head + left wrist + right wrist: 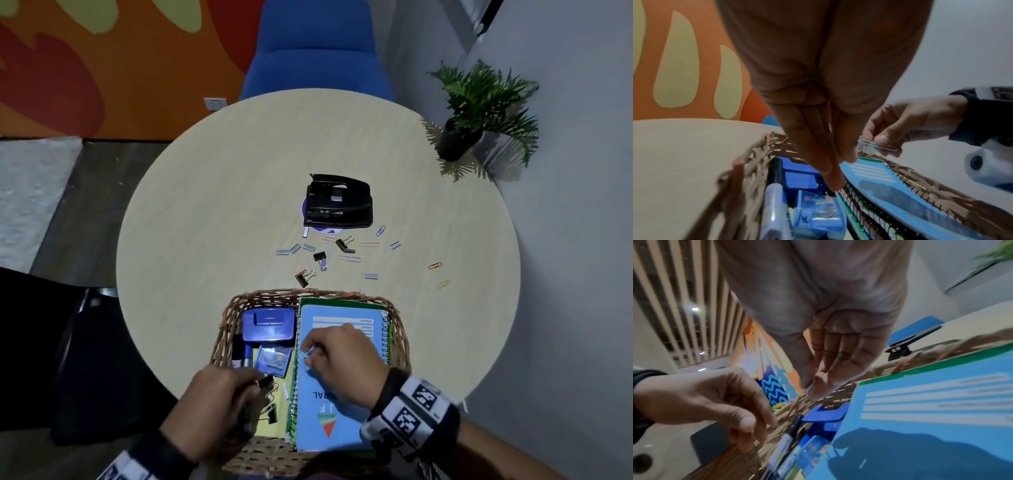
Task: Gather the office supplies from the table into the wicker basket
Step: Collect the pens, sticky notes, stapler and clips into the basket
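The wicker basket (274,295) stands at the table's near edge. In it lie a blue spiral notebook (339,404), a blue punch (269,323), markers (239,353) and a small clear box (272,358). My right hand (308,353) hovers over the notebook and pinches a pale paper clip (877,147) between thumb and forefinger. My left hand (253,385) hangs over the basket's left side with loose fingers, and nothing shows between them. A black binder clip (265,381) lies just by its fingertips. On the table beyond are a black hole punch (337,202), binder clips (320,258), staple strips (282,252) and paper clips (369,244).
A potted plant (479,113) stands at the round table's far right edge. A blue chair (317,51) is behind the table and a dark seat (85,359) is to its left. Two stray paper clips (434,265) lie near the right edge.
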### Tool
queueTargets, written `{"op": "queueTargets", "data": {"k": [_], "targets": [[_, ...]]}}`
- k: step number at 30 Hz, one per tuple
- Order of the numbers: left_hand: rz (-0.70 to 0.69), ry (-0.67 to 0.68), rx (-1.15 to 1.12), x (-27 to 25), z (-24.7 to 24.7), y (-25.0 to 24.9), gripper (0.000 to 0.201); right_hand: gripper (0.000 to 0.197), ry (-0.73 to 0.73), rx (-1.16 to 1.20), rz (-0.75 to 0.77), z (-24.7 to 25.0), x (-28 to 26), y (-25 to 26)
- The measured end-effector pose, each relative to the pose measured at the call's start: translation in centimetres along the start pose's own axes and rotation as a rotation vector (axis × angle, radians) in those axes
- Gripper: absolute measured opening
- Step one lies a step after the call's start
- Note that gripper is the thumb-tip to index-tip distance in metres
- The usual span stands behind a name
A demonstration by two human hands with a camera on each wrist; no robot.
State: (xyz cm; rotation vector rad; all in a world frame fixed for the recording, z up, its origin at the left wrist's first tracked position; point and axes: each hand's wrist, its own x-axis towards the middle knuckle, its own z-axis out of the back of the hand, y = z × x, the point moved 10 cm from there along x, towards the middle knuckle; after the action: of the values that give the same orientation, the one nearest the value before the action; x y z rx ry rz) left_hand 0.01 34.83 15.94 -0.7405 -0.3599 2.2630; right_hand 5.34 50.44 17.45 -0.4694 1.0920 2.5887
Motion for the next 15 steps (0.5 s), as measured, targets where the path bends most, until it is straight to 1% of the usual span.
{"op": "queueTargets", "data": {"k": [2,4,6,8,9,10,12,15], "targets": [[0.037,-0.056,-0.002,-0.9,0.2,1.0,0.02,0.024,0.042,-0.032,0.054,-0.9,0.4,2.0],[0.061,-0.127,0.0,-1.6,1.7,1.6,0.023,0.024,0.08,-0.047,0.113,-1.9,0.7,3.8],[0.085,-0.163,0.004,-1.9,3.3,1.8,0.024,0.023,0.151,-0.042,0.165,-3.1,0.7,5.2],[0.076,-0.206,0.001,-1.4,5.2,1.3,0.018,0.023,0.211,-0.054,0.184,-3.7,0.7,5.8],[0.057,-0.231,0.004,-0.8,6.1,1.0,0.017,0.024,0.2,-0.055,0.171,-3.3,0.8,5.5],[0.038,-0.248,0.014,-0.1,7.1,0.5,0.022,0.025,0.156,-0.048,0.151,-2.2,1.0,4.9],[-0.034,-0.267,0.059,2.2,8.9,-0.9,0.037,0.027,0.017,-0.008,0.113,1.2,1.6,2.8],[-0.236,-0.281,0.199,7.1,11.1,-3.6,0.039,0.021,-0.206,0.072,0.042,7.9,1.9,-1.9]]}}
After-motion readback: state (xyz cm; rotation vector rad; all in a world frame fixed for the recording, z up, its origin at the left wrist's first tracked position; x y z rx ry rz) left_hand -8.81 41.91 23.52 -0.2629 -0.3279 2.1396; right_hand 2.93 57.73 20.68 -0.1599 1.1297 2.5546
